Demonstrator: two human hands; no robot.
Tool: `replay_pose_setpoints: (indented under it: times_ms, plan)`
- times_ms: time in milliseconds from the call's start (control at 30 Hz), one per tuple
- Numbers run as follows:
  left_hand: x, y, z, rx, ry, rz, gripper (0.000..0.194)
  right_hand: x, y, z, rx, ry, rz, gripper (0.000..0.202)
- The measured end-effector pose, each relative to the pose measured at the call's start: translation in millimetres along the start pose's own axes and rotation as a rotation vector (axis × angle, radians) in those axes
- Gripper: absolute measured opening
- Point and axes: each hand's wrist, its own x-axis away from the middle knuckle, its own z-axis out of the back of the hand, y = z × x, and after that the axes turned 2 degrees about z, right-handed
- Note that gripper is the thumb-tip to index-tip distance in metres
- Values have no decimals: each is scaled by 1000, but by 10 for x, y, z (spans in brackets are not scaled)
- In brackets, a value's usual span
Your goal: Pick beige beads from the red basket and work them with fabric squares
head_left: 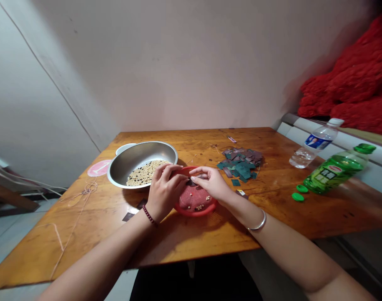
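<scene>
My left hand (167, 190), with a beaded bracelet at its wrist, is closed over the left rim of a red mesh basket (197, 214). My right hand (210, 182) reaches over the basket's right side, thumb and fingers pinched together. Between the fingertips of both hands shows a small dark patch (191, 182), partly hidden by the fingers. On the basket's pink-red bottom lie several pale round beads (199, 207). Left of the basket, a steel bowl (120, 167) sits tilted, holding many cream and dark beads (143, 173).
A pile of dark green and brown patches (241, 163) lies right of the basket. Beyond it stand a water bottle (316, 144) and a green bottle (335, 169), with green caps (298, 197) nearby. Loose string (84, 194) and a pink round card (98, 168) lie at the left.
</scene>
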Motion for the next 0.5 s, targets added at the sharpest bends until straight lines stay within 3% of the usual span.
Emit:
replay_pose_setpoints:
  times_ms: [500]
  plan:
    - [-10, 9, -16, 11, -36, 10, 8, -2, 17, -4, 8, 22, 8, 23]
